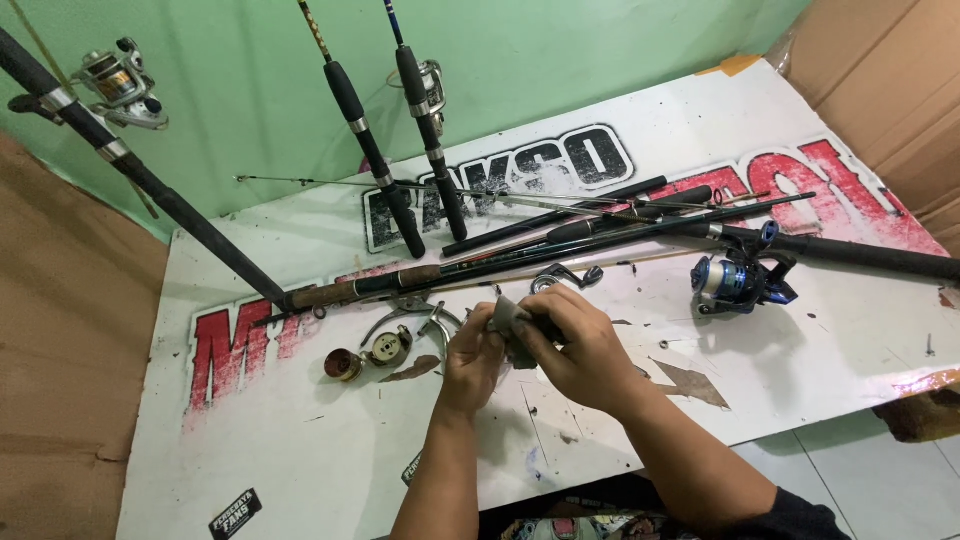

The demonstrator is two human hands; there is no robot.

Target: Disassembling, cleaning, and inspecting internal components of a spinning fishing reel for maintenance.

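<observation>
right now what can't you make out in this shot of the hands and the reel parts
Head view only:
- The small dark part between the left hand and right hand: fingers cover most of it, so its kind is unclear.
- The disassembled reel pieces: too small for detail.
- The leaning rod: its upper end is cut off by the frame's left edge.
- The blue reel: its far side is hidden.

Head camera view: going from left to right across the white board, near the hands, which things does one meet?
Small brass round part → open reel body part → left hand → dark grey piece held by both hands → right hand → blue spinning reel.
</observation>
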